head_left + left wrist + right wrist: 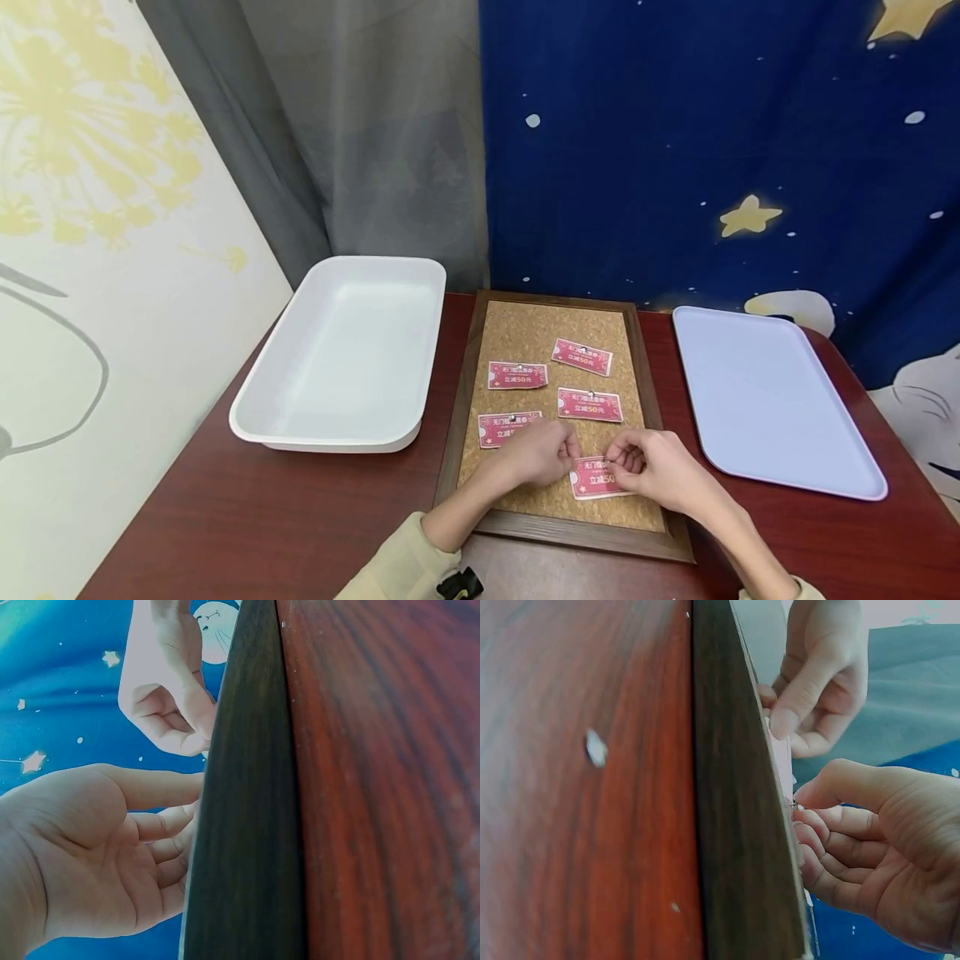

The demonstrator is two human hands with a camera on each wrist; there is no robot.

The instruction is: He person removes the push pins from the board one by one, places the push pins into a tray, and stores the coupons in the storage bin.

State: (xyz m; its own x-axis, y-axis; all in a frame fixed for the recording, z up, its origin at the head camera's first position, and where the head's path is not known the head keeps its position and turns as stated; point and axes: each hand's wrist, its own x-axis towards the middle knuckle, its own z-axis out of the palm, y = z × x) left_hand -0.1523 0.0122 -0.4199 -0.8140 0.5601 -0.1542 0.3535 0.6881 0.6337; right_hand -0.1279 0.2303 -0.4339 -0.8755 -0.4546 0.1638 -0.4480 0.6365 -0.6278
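Observation:
A red-and-white paper coupon (592, 481) lies low on a framed cork board (525, 504). My left hand (542, 452) has its thumb and fingertips at the coupon's upper left corner, holding it. In the right wrist view the left thumb overlaps the pale coupon edge (781, 761). My right hand (660, 467) pinches a small metal push pin (796, 805) between thumb and index finger at the coupon's upper right part. In the left wrist view the wooden frame (244, 787) hides the left fingertips (184, 780) partly.
Several pinned coupons (588, 405) sit higher on the board, one partly behind my left hand. A deep white tub (337, 358) stands left on the dark red table (195, 517). To the right lies a flat pale tray (772, 400). Curtains (675, 150) hang behind.

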